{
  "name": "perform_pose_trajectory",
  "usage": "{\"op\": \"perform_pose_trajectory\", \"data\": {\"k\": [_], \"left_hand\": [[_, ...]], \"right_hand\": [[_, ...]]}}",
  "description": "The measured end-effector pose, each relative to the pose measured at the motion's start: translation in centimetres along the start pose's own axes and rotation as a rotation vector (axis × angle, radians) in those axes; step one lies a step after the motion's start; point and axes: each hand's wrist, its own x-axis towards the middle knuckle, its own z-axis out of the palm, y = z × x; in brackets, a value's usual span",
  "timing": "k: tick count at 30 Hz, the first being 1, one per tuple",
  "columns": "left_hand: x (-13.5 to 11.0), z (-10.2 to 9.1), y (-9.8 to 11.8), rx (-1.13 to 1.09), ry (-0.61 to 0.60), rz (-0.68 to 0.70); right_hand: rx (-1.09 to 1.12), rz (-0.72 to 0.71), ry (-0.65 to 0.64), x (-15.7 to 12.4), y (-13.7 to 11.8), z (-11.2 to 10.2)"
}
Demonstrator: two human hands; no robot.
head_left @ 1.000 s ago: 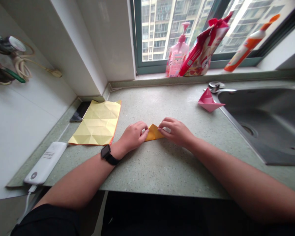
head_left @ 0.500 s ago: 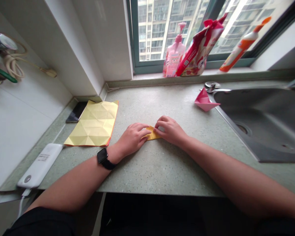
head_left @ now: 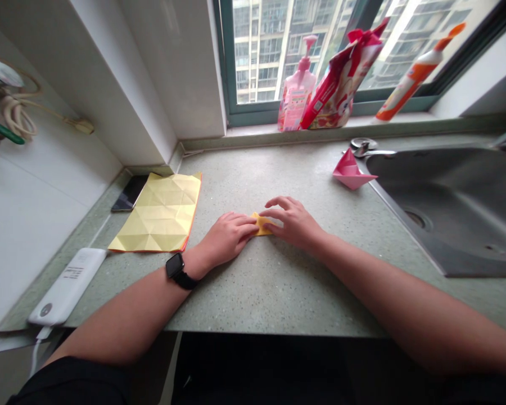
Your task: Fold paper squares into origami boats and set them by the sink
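A small folded piece of yellow paper [head_left: 263, 225] lies on the counter between my hands. My left hand [head_left: 230, 233], with a black watch on its wrist, has its fingers together over the paper's left end and holds it. The part under those fingers is hidden. At the paper's right end is my right hand [head_left: 293, 222], its fingers curved and spread apart; the lower fingertips are at the paper's edge. A pink folded paper boat [head_left: 354, 173] stands farther off to the right, beside the sink.
Creased yellow sheets [head_left: 158, 211] lie at the left, against a black phone [head_left: 129, 193]. A white power bank [head_left: 69, 286] with a cable sits near the front left edge. At the right is the steel sink [head_left: 451, 264]. A pink pump bottle [head_left: 296, 98] stands on the window sill with other packages.
My right hand's fingers have lifted and spread away from the yellow paper. My left fingers have straightened and drawn together over its left end.
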Motion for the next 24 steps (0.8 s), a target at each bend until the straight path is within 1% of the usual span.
{"op": "perform_pose_trajectory", "data": {"k": [5, 13, 15, 19, 24], "left_hand": [[0.0, -0.1, -0.1, -0.01, -0.006, 0.01], [-0.3, 0.2, 0.1, -0.041, -0.006, 0.064], [-0.3, 0.1, 0.3, -0.044, -0.02, 0.052], [-0.3, -0.1, 0.7, -0.034, -0.089, 0.021], [-0.4, -0.2, 1.1, -0.01, -0.114, -0.016]], "right_hand": [[-0.017, 0.009, -0.059, -0.4, 0.2, 0.0], [-0.013, 0.011, -0.139, -0.3, 0.7, -0.3], [-0.019, 0.015, -0.152, -0.3, 0.6, -0.4], [-0.024, 0.026, -0.164, -0.2, 0.5, -0.5], [-0.022, 0.028, -0.181, -0.2, 0.9, -0.3]]}}
